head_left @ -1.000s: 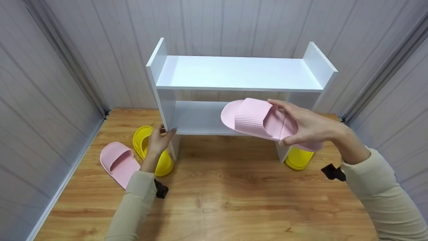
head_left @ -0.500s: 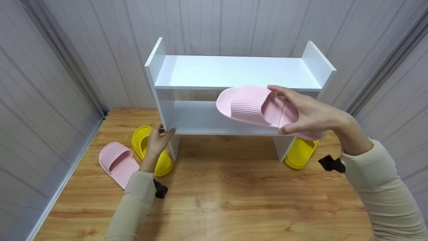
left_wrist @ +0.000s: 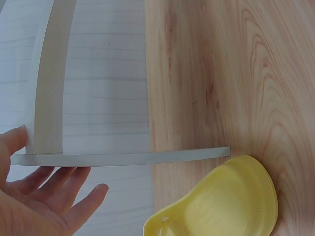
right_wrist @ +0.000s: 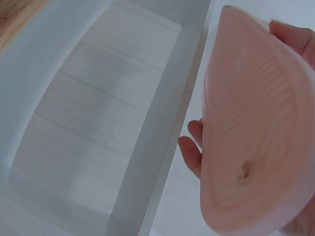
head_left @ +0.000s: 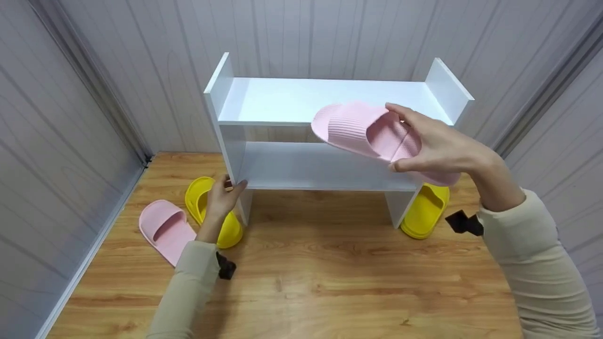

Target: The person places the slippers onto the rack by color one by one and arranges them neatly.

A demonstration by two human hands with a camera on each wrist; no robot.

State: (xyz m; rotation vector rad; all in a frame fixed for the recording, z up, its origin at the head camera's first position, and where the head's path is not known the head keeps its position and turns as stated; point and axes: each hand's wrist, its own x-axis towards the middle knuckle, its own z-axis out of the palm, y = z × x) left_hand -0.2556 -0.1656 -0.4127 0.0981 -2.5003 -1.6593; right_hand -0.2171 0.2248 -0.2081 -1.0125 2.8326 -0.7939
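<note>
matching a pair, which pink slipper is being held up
The pink slipper gripped by the right hand, in front of the shelf unit; the other pink slipper lies on the wooden surface near the left sleeve.

Wood-grain floor, pale panelled walls on three sides, left yellow shoe, right yellow shoe

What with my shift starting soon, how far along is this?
Done: nothing visibly shelved; the left hand grips the rack.
In hand: the right hand holds a pink slipper near the upper shelf.
Apparently left: another pink slipper and two yellow shoes on the floor.
</note>
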